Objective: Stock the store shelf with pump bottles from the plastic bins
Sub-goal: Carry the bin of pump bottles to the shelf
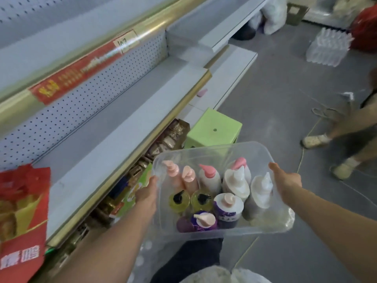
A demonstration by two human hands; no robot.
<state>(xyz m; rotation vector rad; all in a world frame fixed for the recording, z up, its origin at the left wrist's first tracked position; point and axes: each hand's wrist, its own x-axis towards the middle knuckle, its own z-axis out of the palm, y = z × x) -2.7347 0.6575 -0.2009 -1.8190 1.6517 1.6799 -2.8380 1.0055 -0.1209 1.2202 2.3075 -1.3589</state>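
We see a clear plastic bin [263, 158] held in the air in front of the store shelf [114, 127]. The left hand [148, 194] grips the bin's left wall and the right hand [286, 181] grips its right rim, thumb lying over the edge; the other fingers of both hands are hidden behind the plastic.

Inside the bin stand the pump bottles: three with pink pumps [208, 176] in the far row, two yellow ones with black pumps [179, 200], purple ones [204, 221] near us, and white ones [260, 193] at the right side.

The grey shelf board is just left of the bin. A red box [22, 201] stands on its near end. Beyond the bin stands a green stool [214, 127] on the floor. At the far right are the legs of another person [334, 144], blurred.
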